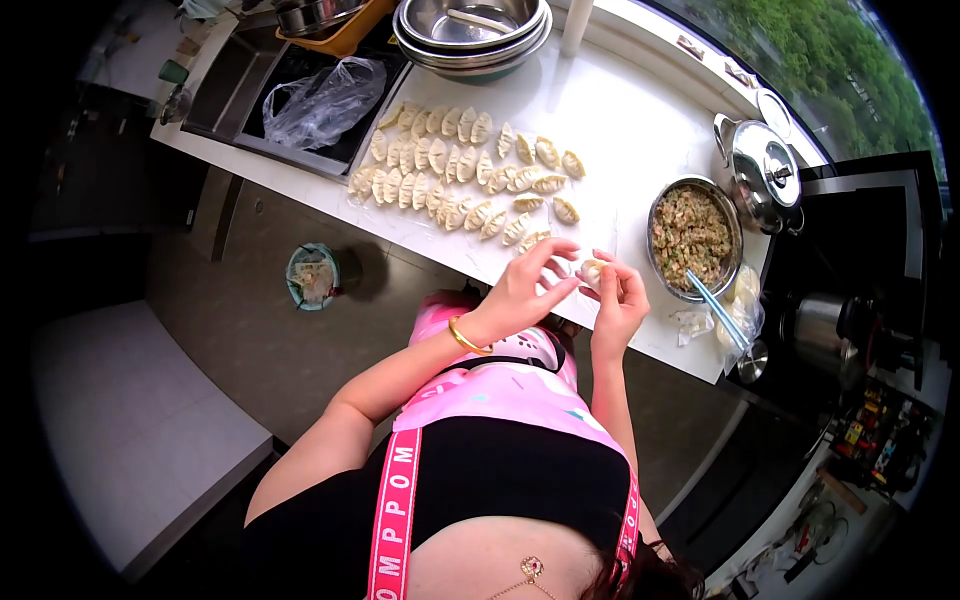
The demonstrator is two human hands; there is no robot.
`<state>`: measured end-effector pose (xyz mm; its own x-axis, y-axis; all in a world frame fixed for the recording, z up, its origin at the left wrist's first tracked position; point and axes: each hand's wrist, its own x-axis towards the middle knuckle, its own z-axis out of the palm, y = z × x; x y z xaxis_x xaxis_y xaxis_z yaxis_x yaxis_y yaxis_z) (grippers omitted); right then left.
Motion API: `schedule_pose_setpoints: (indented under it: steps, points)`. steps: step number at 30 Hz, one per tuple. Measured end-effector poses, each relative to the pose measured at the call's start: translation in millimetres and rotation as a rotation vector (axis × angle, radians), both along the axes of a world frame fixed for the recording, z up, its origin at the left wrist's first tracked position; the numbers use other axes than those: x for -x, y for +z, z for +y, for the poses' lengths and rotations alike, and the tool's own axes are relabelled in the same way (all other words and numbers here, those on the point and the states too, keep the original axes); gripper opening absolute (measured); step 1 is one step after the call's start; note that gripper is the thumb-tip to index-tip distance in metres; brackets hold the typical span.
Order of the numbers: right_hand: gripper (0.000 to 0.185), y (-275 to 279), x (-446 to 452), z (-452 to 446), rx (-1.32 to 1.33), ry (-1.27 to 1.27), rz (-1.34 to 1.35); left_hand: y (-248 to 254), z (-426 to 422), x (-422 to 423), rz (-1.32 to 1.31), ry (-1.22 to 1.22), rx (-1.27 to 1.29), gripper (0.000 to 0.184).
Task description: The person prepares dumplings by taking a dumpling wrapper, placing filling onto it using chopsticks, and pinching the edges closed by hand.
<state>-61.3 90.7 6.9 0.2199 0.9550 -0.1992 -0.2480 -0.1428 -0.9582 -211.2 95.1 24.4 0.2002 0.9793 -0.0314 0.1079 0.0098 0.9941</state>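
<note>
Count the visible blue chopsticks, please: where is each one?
2: both blue chopsticks lie side by side, one end in the filling, the other beyond the bowl. Others may be hidden.

One pale dumpling up in the fingers, plenty more on the counter

So the dumpling (591,270) is a small, whitish, rounded thing, pinched in the right hand (620,300) just by the counter's (640,130) front edge. Can't tell if it's fully sealed, fingers cover part of it. The other dumplings (437,155) are cream-coloured crescents, pleated, lying in slightly wonky rows, packed tighter at the far left end.
</note>
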Motion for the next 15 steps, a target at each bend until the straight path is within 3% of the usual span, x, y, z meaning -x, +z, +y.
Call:
schedule_pose_setpoints:
  steps: [4,6,7,8,10,12,14,15]
  points:
    - [0.015,-75.9,-13.7,-3.3,0.015,0.004,-0.035,-37.1,-23.7,33.5,0.138,0.060,0.165,0.035]
    - [0.011,-100.9,-12.2,-4.1,0.004,0.036,-0.257,-56.6,-37.0,53.5,0.232,0.098,0.167,0.033]
    - [0.007,-107.5,-9.9,-1.9,-0.080,0.023,-0.505,-63.1,-41.6,61.9,0.259,0.115,0.181,0.032]
    - [0.007,-112.7,-5.3,0.1,-0.076,0.022,-0.505,-67.7,-45.5,69.5,0.287,0.132,0.195,0.031]
    - [0.006,-123.1,5.0,4.6,-0.227,-0.117,-0.993,-68.5,-50.5,80.7,0.311,0.157,0.214,0.028]
    - [0.006,-139.7,10.2,11.7,-0.270,-0.159,-1.031,-69.2,-54.0,87.4,0.318,0.183,0.215,0.027]
    - [0.007,-150.8,14.0,17.0,-0.069,-0.144,-0.729,-69.9,-56.7,89.2,0.312,0.203,0.218,0.027]
    - [0.009,-151.9,16.8,20.5,-0.129,-0.168,-0.776,-70.1,-57.6,89.3,0.306,0.225,0.220,0.027]
